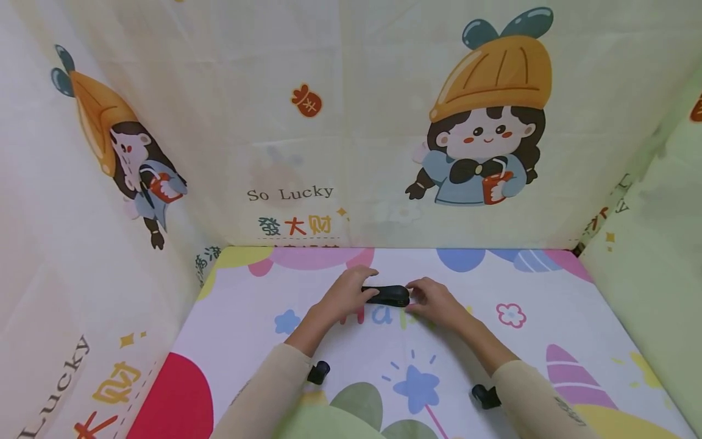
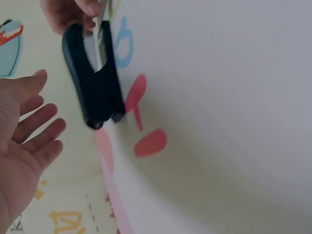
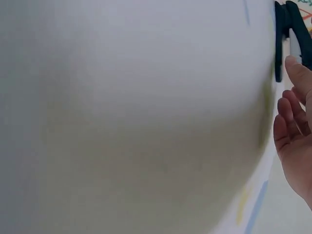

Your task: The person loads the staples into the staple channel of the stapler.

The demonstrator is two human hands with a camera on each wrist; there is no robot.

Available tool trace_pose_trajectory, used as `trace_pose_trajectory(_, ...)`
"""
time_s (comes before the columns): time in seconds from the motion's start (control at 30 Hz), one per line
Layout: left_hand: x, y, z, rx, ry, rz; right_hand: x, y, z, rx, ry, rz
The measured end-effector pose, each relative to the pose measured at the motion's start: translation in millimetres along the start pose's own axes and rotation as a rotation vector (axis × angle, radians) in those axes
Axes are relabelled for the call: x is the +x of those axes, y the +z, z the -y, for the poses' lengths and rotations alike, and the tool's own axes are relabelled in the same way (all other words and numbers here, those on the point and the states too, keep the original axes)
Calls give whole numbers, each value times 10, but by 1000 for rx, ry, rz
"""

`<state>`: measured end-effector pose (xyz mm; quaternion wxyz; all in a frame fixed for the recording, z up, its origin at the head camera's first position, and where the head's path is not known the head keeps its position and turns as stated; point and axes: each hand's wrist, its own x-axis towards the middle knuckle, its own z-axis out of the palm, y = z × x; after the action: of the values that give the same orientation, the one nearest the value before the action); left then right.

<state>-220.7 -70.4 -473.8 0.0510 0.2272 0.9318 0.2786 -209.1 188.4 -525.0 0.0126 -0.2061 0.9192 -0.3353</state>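
Observation:
A black stapler (image 1: 392, 296) lies crosswise between both hands in the head view. The left wrist view shows the stapler (image 2: 95, 83) with its two arms spread and a pale metal strip between them. At its spread end, the right hand (image 1: 436, 302) pinches it with thumb and fingertips; part of that grip is hidden. My left hand (image 1: 348, 294) is around the hinge end, its fingers spread and loosely extended. A narrow gap separates the left hand (image 2: 24, 131) from the stapler in the left wrist view. The right thumb (image 3: 298, 73) overlaps the stapler (image 3: 287, 29) in the right wrist view.
A white tabletop cover (image 1: 241, 329) printed with colourful shapes lies beneath the hands. Pale printed cloth (image 1: 373, 152) stands behind it and at both sides. Small black devices (image 1: 319, 372) sit at the wrists.

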Motion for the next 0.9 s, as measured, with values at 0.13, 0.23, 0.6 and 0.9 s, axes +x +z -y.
trace_pose_trajectory(0.13,-68,-125,21,-10,1,-56,-8,-120,35,-12,-29,-44)
trace_pose_trajectory(0.23,-118,-227,18,-4,6,-90,-6,-243,76,-28,-48,-66)
trace_pose_trajectory(0.6,-298,-543,43,126,73,-223,-80,-732,204,-144,-69,-156)
trace_pose_trajectory(0.9,-482,-666,225,391,67,-286,-287,-966,158,-444,-155,-338)
